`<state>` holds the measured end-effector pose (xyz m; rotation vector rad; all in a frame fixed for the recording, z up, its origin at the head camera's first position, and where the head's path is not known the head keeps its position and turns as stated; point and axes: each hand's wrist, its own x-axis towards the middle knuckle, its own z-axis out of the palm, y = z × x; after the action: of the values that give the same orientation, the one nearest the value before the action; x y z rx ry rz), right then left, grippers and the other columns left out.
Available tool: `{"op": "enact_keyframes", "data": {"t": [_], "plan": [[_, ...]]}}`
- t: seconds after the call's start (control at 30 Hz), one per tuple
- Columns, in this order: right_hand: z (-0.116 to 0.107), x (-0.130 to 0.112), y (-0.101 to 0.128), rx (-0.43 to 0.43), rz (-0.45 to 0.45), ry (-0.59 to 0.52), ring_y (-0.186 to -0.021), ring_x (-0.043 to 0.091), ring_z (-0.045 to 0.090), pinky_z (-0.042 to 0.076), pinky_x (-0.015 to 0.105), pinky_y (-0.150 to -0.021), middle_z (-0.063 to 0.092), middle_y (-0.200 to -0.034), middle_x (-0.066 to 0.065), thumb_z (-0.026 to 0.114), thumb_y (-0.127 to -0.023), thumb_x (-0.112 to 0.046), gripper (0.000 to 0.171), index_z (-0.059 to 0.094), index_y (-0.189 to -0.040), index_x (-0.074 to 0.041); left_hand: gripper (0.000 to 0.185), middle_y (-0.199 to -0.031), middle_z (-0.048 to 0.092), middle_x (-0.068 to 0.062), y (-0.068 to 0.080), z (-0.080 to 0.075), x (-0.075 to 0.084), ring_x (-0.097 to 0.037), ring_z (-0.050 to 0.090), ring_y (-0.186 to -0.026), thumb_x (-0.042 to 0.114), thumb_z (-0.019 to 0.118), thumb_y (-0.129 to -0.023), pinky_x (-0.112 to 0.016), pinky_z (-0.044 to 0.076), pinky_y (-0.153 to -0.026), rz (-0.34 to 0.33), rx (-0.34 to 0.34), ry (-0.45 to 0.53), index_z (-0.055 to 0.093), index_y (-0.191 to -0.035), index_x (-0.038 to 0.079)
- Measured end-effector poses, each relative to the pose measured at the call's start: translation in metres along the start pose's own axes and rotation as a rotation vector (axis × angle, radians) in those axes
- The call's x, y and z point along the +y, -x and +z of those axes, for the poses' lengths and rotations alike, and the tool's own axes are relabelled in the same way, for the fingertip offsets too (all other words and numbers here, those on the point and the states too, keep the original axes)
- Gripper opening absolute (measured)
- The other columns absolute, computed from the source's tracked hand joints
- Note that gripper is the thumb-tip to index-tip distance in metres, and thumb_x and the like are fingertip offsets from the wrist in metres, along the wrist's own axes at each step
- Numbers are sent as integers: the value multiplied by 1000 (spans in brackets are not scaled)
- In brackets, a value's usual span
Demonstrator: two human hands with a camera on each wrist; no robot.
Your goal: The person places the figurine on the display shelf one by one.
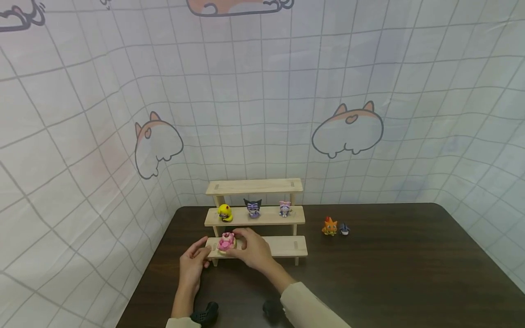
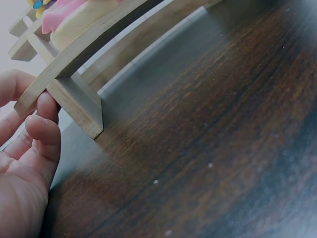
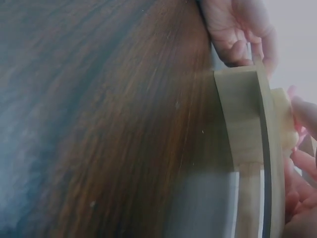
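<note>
A pink bear figurine (image 1: 227, 242) sits on a cream base at the left of the lowest tier of a wooden three-tier display shelf (image 1: 283, 246). My right hand (image 1: 255, 249) reaches over that tier and holds the figurine between thumb and fingers. In the right wrist view, fingertips of this right hand (image 3: 303, 163) are at the pink figurine. My left hand (image 1: 193, 262) grips the left end of the same tier. Seen from the left wrist, the left hand (image 2: 29, 148) has its fingers curled around the plank's end, beside the shelf leg (image 2: 79, 106).
On the middle tier stand a yellow figurine (image 1: 225, 212), a black-and-purple one (image 1: 253, 208) and a pink-and-lilac one (image 1: 285, 209). An orange figurine (image 1: 329, 226) and a small dark blue one (image 1: 344, 229) stand right of the shelf on the dark wooden table (image 1: 389, 273). Patterned cloth (image 1: 262, 91) hangs behind.
</note>
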<state>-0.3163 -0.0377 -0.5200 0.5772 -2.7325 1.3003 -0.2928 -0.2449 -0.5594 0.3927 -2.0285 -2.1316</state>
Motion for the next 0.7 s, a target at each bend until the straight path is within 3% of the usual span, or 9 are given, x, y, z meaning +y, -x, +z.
{"op": "enact_keyframes", "data": {"t": [0.17,0.4,0.7], "plan": [[-7,8,9,-7,-13,-115,-81,6,55,43,22,-67,70,-116,1,82,-86,-41,57,64,-134,-14,41,-80,70,11,0,1,-1,-7,59,-65,13,66,-99,-19,48,-57,3,9,4,61,-140,7],[-26,23,28,-40,-29,-206,-86,11,62,49,25,-72,71,-107,3,76,-92,-33,45,65,-129,-9,43,-81,69,9,1,2,-3,-7,59,-66,11,65,-99,-19,47,-57,10,2,26,60,-141,4],[-59,43,45,-78,-64,-251,-86,12,64,52,24,-77,71,-98,0,69,-98,-28,31,69,-121,-7,42,-81,68,9,1,0,1,-8,58,-67,12,64,-100,-19,47,-58,-2,8,9,60,-141,7]]}}
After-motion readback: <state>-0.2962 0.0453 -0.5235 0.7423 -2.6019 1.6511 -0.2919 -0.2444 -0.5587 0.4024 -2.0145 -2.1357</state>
